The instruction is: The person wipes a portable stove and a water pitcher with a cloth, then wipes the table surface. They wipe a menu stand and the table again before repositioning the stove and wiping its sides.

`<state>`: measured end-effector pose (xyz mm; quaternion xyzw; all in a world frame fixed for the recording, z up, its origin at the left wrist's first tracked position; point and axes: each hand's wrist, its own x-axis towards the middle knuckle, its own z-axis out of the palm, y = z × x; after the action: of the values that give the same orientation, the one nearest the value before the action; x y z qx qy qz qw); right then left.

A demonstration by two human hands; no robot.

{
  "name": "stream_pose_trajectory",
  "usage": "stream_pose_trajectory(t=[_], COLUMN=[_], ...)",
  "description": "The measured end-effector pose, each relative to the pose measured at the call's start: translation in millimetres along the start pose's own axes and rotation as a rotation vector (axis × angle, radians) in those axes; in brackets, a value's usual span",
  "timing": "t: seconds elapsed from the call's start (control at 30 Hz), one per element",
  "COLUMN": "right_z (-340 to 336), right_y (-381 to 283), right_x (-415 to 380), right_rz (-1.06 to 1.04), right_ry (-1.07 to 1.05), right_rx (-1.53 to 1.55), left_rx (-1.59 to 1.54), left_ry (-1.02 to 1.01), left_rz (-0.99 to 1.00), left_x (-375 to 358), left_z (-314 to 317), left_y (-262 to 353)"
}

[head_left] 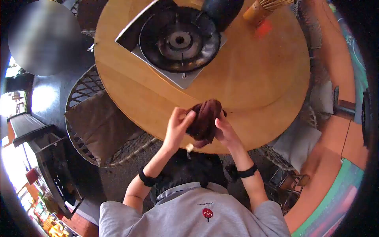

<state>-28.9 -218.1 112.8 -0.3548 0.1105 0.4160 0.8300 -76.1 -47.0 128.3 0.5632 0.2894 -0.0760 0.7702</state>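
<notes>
Head view looks straight down on a large round wooden table (252, 83), its pale top taking up most of the picture. Set into its middle is a square steel plate holding a black ring gas burner (179, 39), sunk there so a pot can sit at table height; a dark rounded pot (221, 12) overlaps the plate's far corner, and a bundle of straw-coloured bristles on a wooden handle (262, 8) lies near the far rim beside it. At the table's left edge stands a wicker chair with a brown cushion (98, 126), pushed back a little from the rim; a second wicker seat with a grey cushion (298, 144) is tucked under the right side.

Over the near edge of the table, 2 hands work a dark maroon cloth (205, 118), bunched into a thick wad just above the wood. The left hand (177, 126) pinches the cloth's left side, thumb over the fabric. The right hand (225, 130) is closed on it from below and to the right, so the wad is gathered between both palms instead of lying flat. Each wrist wears a black band (148, 179).
</notes>
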Motion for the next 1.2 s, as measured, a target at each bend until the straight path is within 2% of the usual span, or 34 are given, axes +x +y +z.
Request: stream_pose_trajectory(t=[0.07,0.1,0.13,0.17,0.23,0.33,0.43,0.47,0.5,0.57,0.63,0.67,0.77,0.8,0.9,0.93,0.97,1.03,1.1,1.17,1.2], right_z=[-5,-6,7,11,14,18,26,29,30,23,13,10,20,23,17,17,16,19,12,2,0], right_y=[11,15,8,0,-12,-23,-23,-16,-6,1,-7,-12,-5,-3,-13,-9,-3,5,14,8,0], right_x=[22,31,42,53,74,102,113,108,101,97,98,103,91,90,98,98,92,81,77,69,66], right_rz=[-0.009,-0.014,0.046,0.009,-0.054,-0.439,-0.407,-0.501,-0.491,-0.629,-0.586,-0.650,-0.487,-0.653,-0.597,-0.576,-0.468,-0.583,-0.654,-0.265,-0.322], right_ry=[0.095,0.139,0.312,0.320,0.327,0.429,0.455,0.363,0.305,0.232,0.369,0.431,0.224,0.169,0.406,0.401,0.308,0.060,0.068,0.203,0.241], right_rx=[0.027,0.038,-0.119,-0.320,-0.721,-1.282,-1.757,-1.896,-1.931,-1.886,-1.852,-1.868,-2.025,-1.973,-1.928,-1.944,-1.963,-2.050,-1.898,-1.536,-1.454], left_rx=[-0.107,-0.117,-0.102,-0.089,-0.174,-0.283,-0.382,-0.403,-0.425,-0.456,-0.461,-0.458,-0.454,-0.462,-0.458,-0.450,-0.455,-0.461,-0.484,-0.514,-0.349], left_ry=[0.093,0.064,0.077,0.088,0.028,0.003,-0.085,-0.088,-0.093,-0.105,-0.106,-0.096,-0.087,-0.090,-0.086,-0.078,-0.063,-0.042,-0.023,0.069,0.045], left_rz=[-0.001,0.058,0.094,0.133,0.076,0.020,-0.054,-0.067,-0.080,-0.095,-0.101,-0.105,-0.113,-0.112,-0.123,-0.122,-0.126,-0.130,-0.148,-0.186,-0.147], left_x=[23,38,50,61,72,89,102,102,102,103,102,102,104,105,104,105,104,103,101,100,104], left_z=[-20,-35,-44,-50,-55,-48,-46,-48,-49,-47,-48,-48,-47,-48,-48,-48,-46,-43,-42,-38,-40], left_y=[-1,-10,-12,-12,0,4,2,3,4,5,8,8,5,4,3,4,5,5,4,8,0])
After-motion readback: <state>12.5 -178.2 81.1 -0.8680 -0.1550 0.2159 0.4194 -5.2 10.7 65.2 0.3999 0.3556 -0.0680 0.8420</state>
